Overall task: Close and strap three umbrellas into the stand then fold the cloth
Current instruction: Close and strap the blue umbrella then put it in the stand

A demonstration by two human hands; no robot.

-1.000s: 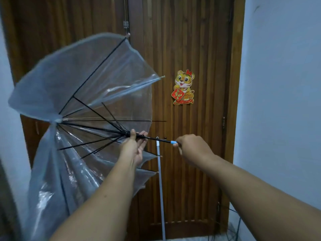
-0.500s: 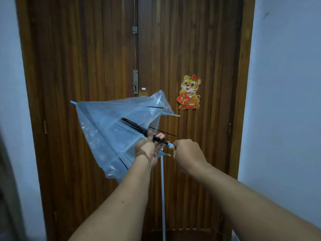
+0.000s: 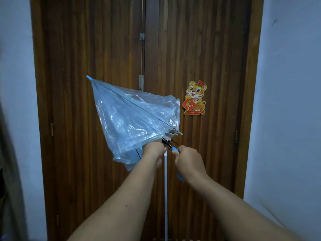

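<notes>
- A transparent umbrella (image 3: 133,122) with a pale blue tint is seen collapsed, its plastic canopy gathered into a loose, crinkled cone.
- Its blue tip (image 3: 89,78) is pointed up and to the left, away from both hands, and the rib ends are bunched just above the left hand (image 3: 153,150).
- The umbrella is held in the air in front of a brown slatted wooden door (image 3: 107,58).
- The left hand is closed around the black shaft at the canopy's open end, with the fingers wrapped tight and loose plastic draped over the wrist.
- The right hand (image 3: 188,162) is curled fully shut on the blue handle (image 3: 175,150), just beside the left hand; a blue piece of it is seen below the wrist.
- A tiger sticker (image 3: 195,98) is stuck to the door above the right hand.
- A thin white strip (image 3: 165,197) runs down the door between the two forearms.
</notes>
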